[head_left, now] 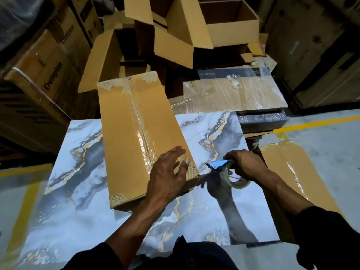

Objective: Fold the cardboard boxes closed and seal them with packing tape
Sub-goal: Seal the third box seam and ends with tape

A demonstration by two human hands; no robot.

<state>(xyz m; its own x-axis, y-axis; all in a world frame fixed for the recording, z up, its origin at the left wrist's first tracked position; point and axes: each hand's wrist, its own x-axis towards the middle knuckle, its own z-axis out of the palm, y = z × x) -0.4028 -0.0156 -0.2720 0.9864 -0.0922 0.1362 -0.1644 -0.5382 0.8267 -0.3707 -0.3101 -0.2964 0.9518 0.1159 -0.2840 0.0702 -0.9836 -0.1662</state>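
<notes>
Our right hand (246, 164) hides the tape dispenser (224, 168) handle; our left hand (169, 172) covers the box (136, 137) seam's near end; beyond both, carton (48, 75) print blurs.

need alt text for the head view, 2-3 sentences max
A person's left hand presses flat on the near end of a long closed cardboard box with clear tape along its centre seam, while the right hand grips a tape dispenser just right of it. The box lies on a marbled slab; open boxes are piled behind.

Long cardboard box (136, 137) lies closed (seam taped) on marble slab (214, 221).
</notes>
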